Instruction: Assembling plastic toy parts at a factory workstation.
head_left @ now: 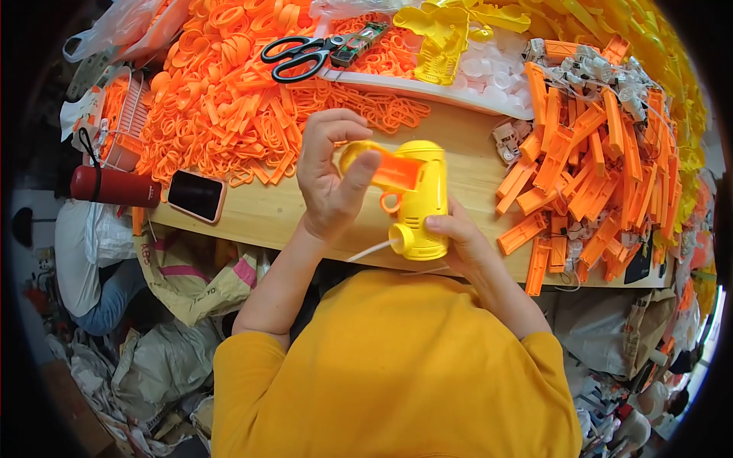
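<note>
Above the front edge of the table I hold a yellow plastic housing (427,191), a hollow tube with slots and a round collar low on its left side. My left hand (330,172) curls its thumb and fingers around the handle that juts out to the left. An orange strip (397,171) lines that handle, and a small orange ring (390,202) hangs just below. My right hand (464,238) grips the lower right of the tube, thumb on its front; its other fingers are hidden behind. Near the collar a thin white cord (371,251) sticks out leftward.
Orange plastic parts (221,99) are heaped at the back left. Black-handled scissors (305,57) lie on a white tray (427,90) with translucent caps. Orange wired housings (588,168) pile up on the right. A phone (197,195) and red flask (114,185) are at the left.
</note>
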`<state>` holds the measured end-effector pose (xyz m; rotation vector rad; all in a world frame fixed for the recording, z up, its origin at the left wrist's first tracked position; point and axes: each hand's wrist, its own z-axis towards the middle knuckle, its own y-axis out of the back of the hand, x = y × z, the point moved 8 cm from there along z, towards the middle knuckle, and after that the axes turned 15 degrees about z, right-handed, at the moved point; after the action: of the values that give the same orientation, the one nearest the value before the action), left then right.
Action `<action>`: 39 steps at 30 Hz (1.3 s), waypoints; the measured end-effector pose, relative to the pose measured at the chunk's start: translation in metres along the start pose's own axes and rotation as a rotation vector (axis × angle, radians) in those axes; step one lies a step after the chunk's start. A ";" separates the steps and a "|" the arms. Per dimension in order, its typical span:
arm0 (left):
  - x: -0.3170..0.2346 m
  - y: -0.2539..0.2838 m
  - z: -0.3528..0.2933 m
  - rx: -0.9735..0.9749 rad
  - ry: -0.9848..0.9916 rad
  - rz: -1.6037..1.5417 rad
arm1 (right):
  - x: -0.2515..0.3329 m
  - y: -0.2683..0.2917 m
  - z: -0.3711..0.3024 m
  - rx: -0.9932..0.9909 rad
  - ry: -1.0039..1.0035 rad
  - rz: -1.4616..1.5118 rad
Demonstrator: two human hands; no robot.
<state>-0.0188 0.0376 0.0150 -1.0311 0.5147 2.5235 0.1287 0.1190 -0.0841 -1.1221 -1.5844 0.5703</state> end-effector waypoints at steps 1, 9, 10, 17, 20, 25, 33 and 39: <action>-0.008 0.001 0.002 0.016 -0.085 0.232 | -0.001 0.000 0.000 -0.001 0.003 -0.002; 0.001 -0.008 -0.018 0.137 0.098 0.336 | 0.026 0.008 -0.012 -0.152 0.628 -0.556; 0.002 -0.008 -0.018 0.136 0.098 0.336 | 0.024 0.006 -0.015 -0.144 0.688 -0.540; -0.012 -0.010 -0.015 0.108 0.031 0.268 | 0.033 0.007 -0.025 -0.179 0.849 -0.693; -0.008 -0.010 -0.014 0.139 0.059 0.320 | 0.030 0.004 -0.022 -0.219 0.758 -0.496; 0.016 -0.009 -0.010 0.188 0.157 0.225 | 0.028 0.002 -0.015 -0.139 0.497 -0.231; 0.023 -0.005 -0.028 0.144 0.500 -0.042 | 0.004 0.017 -0.004 -0.158 0.093 0.221; 0.033 -0.050 -0.072 0.527 0.882 -0.263 | 0.004 0.019 -0.002 -0.199 0.225 0.111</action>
<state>0.0244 0.0546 -0.0662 -1.7875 1.1058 1.4685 0.1375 0.1306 -0.0965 -1.3802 -1.4120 0.3482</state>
